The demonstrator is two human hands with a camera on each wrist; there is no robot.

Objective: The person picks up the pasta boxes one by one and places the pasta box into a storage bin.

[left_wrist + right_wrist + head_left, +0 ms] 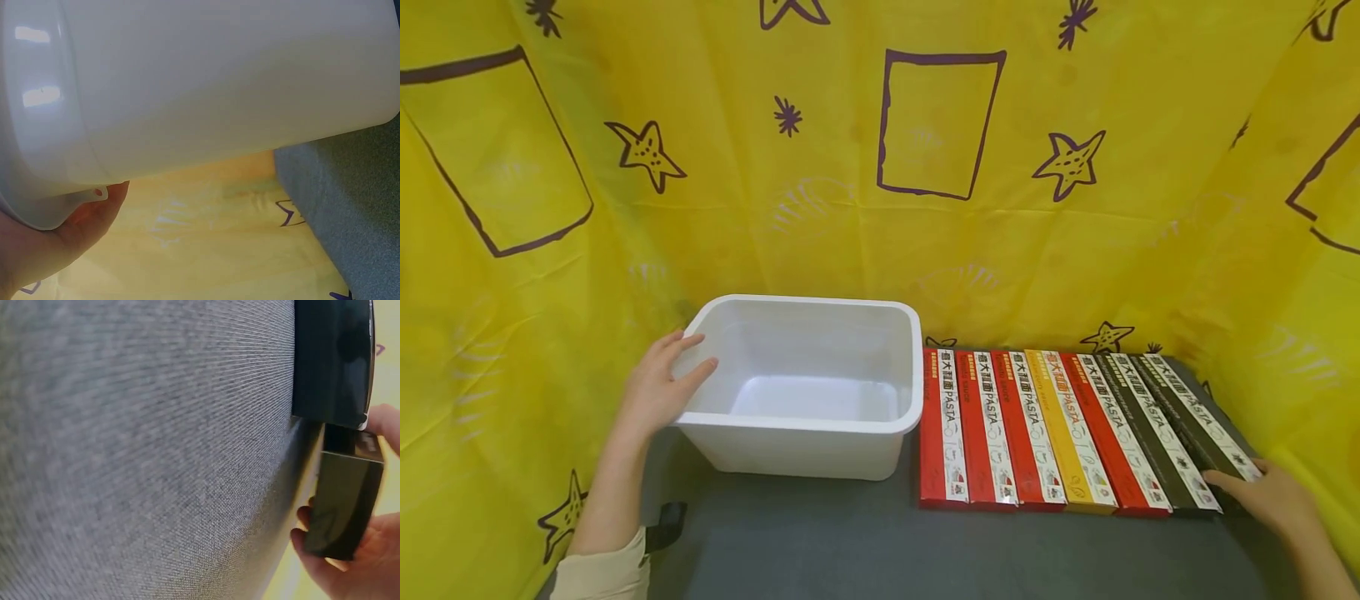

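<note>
My left hand grips the left rim of a white plastic bin, thumb and a finger over its edge. In the left wrist view, fingers curl under the bin's rim from outside. At the right end of a row of pasta boxes, my right hand holds the near end of the outermost black pasta box. The right wrist view shows that box's dark end between thumb and fingers, with fingertips at its underside. Beside it lies another black pasta box.
Left of the black boxes lie a red pasta box, a yellow pasta box and several more red ones, the leftmost close to the bin. A grey table carries everything. Yellow patterned cloth hangs behind and at both sides.
</note>
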